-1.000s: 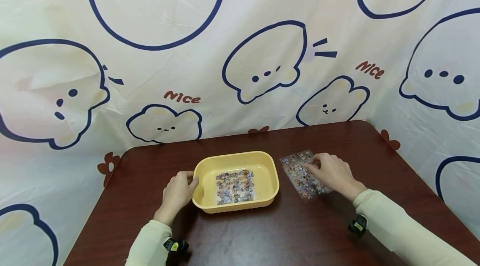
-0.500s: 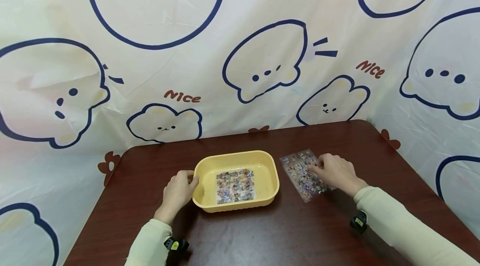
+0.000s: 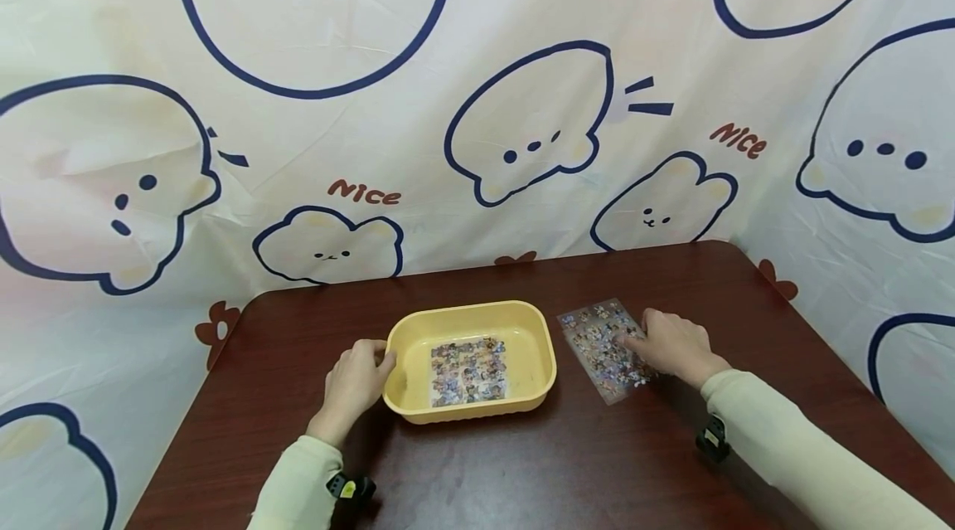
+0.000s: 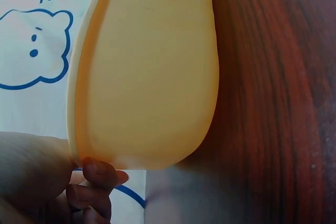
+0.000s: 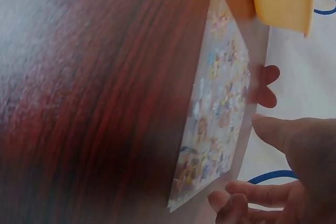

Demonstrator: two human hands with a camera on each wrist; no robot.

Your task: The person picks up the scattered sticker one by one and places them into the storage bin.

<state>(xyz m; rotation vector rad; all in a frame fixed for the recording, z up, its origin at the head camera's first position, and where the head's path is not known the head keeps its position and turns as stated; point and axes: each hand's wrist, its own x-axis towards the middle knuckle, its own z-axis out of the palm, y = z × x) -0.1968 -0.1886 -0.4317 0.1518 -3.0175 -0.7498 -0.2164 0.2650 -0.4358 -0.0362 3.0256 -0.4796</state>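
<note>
Pinching yellow tray [image 3: 530, 360] by near rim with left hand [image 3: 354, 385]. Seemingly holding nothing in right hand [image 3: 675, 346], parted between thumb and fingers, close to patterned sheet [image 3: 597, 343]. Could fumble or crease it, being thin and flat.

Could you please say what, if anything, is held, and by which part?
The left hand grips the yellow basin by its left-end rim; the right hand visibly holds nothing.

The word "Nice" [image 3: 364, 192] can be read twice on the patterned cloth [image 3: 418, 140].
</note>
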